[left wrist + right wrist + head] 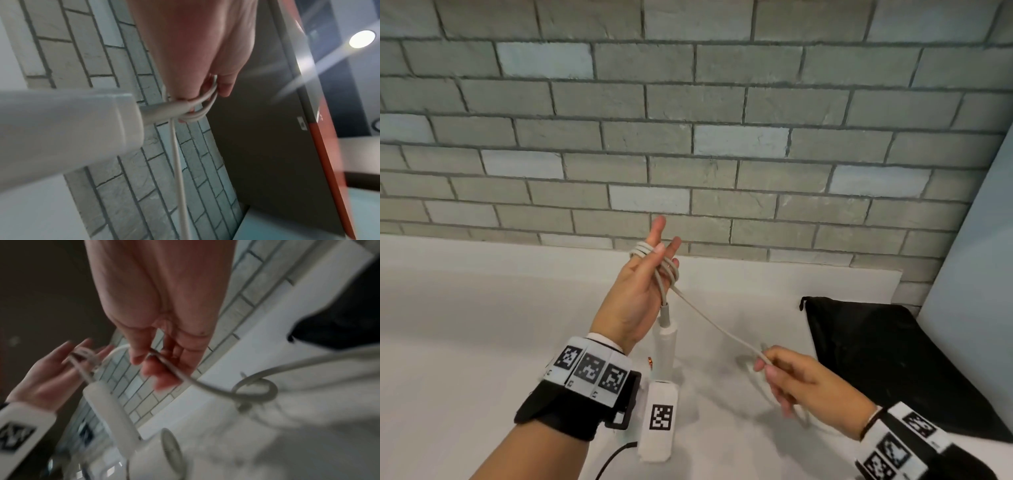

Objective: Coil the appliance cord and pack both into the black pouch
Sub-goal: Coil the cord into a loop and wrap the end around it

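Observation:
My left hand [654,260] is raised palm-up over the table, with several turns of the beige cord [717,329] wrapped round its fingers. The white appliance [666,347] hangs from those loops below the palm; it also shows in the left wrist view as the appliance [68,129] under the cord [179,162]. From the coil the cord runs down right to my right hand [767,363], which pinches it between thumb and fingertips [144,356]. Behind that hand the loose cord [255,391] curls on the table. The black pouch [887,349] lies flat at the right.
A grey brick wall [688,137] stands close behind the white table [465,325]. A pale blue panel [976,274] rises at the far right beside the pouch. A thin black cable [613,459] trails near the front edge under my left wrist.

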